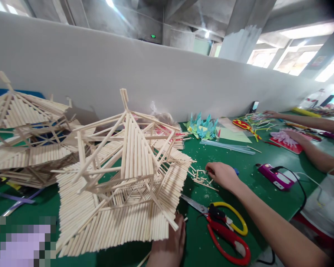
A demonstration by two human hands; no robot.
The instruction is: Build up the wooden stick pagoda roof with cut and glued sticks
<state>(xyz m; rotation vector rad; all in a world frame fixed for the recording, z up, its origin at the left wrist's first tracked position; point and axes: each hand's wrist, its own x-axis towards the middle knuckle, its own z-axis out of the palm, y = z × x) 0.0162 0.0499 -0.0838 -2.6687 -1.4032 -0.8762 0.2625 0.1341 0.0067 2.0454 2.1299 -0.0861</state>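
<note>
Stick model [137, 157], likely light, stiff, fragile, best held by its rim; left hand [169, 244] lies at its edge, right hand [222, 176] at scraps [200, 180], both grips unclear.

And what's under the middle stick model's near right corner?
Part of the left hand, over the green table. The lower stick roof covers the rest; its grip can't be seen.

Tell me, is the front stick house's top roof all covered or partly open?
Partly open: one stick panel covers a section, but to its left and right bare ribs leave gaps you can see through.
</note>
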